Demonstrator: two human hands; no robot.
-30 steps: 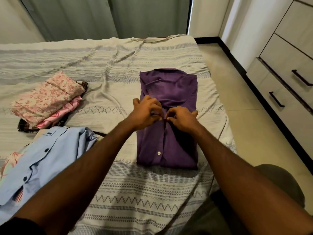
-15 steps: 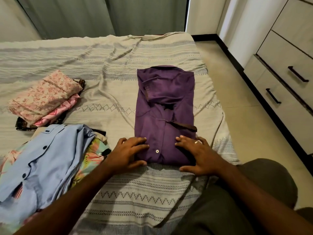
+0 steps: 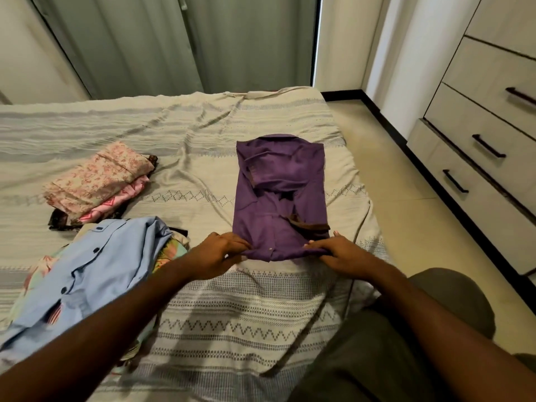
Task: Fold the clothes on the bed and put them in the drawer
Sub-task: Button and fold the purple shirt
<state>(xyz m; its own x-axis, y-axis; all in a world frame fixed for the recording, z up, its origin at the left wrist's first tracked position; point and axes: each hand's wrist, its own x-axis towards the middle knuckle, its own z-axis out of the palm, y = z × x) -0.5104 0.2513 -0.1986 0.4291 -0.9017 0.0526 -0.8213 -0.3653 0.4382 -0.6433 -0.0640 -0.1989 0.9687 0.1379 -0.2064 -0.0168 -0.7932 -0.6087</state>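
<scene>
The purple shirt (image 3: 280, 195) lies folded into a long shape on the bed (image 3: 203, 309), over on the side near the drawers. Its collar end points away from the person. The left hand (image 3: 216, 255) pinches the near left corner of the shirt, and the right hand (image 3: 339, 252) pinches the near right corner. Both hands have their fingers curled on the cloth, and the near edge is lifted a little off the bed.

The bed has a pale cover with grey stripes and zigzag lines (it has some wrinkles in it). To the left of the shirt, a light blue shirt (image 3: 78, 274) with dark buttons lies loose on top of other bright clothes. Farther back on the left sits a small pile of folded clothes (image 3: 97, 182), with a pink flowery one on top.

Behind the bed hang grey-green curtains (image 3: 174, 42). On the right is a light floor (image 3: 420, 227) and then a chest of drawers (image 3: 487, 146) with dark handles. Its drawers look closed, so I cannot tell what is in them. The person's knee (image 3: 435, 314), in dark cloth, shows at the bottom right.
</scene>
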